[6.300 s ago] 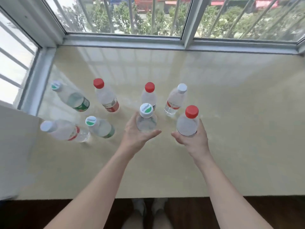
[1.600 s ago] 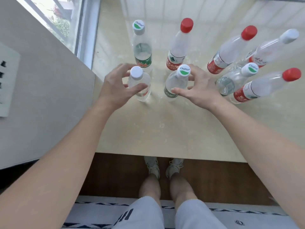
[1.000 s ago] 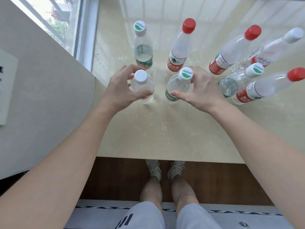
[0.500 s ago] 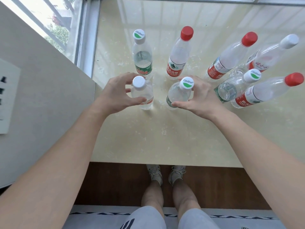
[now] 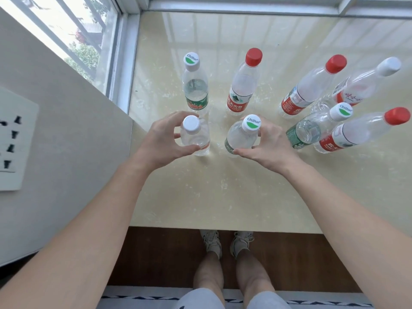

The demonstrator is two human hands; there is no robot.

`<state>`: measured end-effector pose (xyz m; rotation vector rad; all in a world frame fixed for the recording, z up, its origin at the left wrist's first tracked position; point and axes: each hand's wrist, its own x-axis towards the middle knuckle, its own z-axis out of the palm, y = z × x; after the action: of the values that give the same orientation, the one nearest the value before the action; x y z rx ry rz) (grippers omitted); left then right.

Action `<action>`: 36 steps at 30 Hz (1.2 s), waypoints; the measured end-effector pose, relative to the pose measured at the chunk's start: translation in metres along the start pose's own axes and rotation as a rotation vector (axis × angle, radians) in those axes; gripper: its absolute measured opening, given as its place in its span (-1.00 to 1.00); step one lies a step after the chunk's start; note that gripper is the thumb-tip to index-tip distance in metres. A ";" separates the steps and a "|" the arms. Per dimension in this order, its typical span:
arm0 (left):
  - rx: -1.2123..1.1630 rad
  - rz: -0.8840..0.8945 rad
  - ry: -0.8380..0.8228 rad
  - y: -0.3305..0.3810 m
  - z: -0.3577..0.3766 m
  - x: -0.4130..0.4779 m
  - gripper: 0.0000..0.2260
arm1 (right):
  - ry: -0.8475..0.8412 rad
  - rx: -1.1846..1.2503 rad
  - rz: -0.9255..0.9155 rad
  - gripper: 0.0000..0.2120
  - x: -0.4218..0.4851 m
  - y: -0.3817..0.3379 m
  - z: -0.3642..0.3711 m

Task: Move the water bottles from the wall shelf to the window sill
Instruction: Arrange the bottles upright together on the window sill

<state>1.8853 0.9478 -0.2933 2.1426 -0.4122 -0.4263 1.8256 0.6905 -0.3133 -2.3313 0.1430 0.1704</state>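
Head view: two hands on bottles on the shiny cream window sill (image 5: 223, 192).
The left hand (image 5: 159, 143) fingers hold the clear white-cap plastic bottle (image 5: 195, 137); the right hand (image 5: 270, 148) fingers hold the clear green-dot-cap bottle (image 5: 242, 137), near the sill's left edge.

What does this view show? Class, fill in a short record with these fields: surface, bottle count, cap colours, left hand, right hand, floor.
surface: cream window sill beside the window frame
bottle count: eight, all upright
cap colours: three red, three white with a green mark, two plain white
left hand: left hand wrapped around the plain white-capped bottle
right hand: right hand wrapped around the green-marked bottle
floor: dark wood, two shoes below the sill edge
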 end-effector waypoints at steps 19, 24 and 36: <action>0.267 -0.214 0.189 0.004 -0.063 0.035 -0.50 | 0.091 -0.046 0.189 -0.41 0.040 -0.014 -0.064; 0.116 -0.173 0.209 0.011 -0.047 0.087 -0.35 | 0.124 -0.022 0.209 -0.17 0.080 -0.022 -0.057; 0.053 -0.132 0.061 0.006 -0.031 0.126 -0.59 | 0.211 0.089 0.187 -0.40 0.122 -0.011 -0.033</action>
<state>2.0103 0.9114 -0.2904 2.2362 -0.2509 -0.4278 1.9505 0.6674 -0.3032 -2.2414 0.4652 0.0095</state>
